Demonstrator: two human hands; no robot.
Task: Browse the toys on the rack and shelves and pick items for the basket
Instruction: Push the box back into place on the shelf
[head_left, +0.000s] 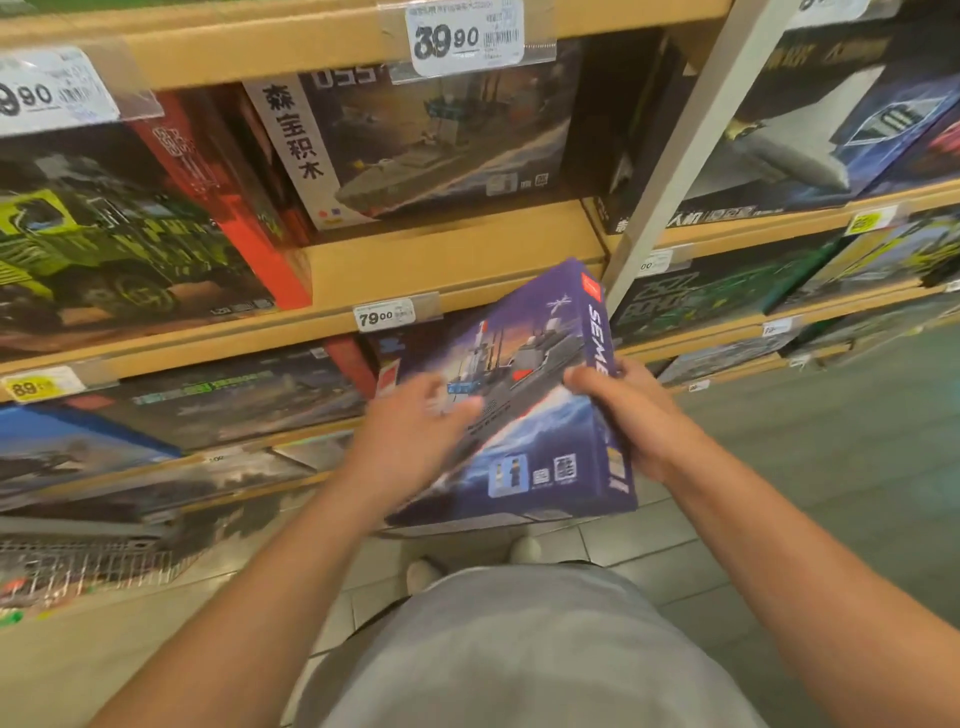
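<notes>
We hold purple warship box (524, 395), tilted, w/ right grip (631, 415) clamped at 3 o'clock; left grip (415, 431) wide, flat on front.

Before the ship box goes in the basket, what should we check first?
1. Right hand grips the purple cardboard ship box by its edge: ok.
2. Left hand supports the box: cannot tell, blurred, fingers flat on the front.
3. Box clear of the tan wooden shelf: ok.
4. Box undamaged: cannot tell.
5. Its price: cannot tell; the 79.00 tag may belong elsewhere.
6. Basket nearby: cannot tell, not in view.
</notes>
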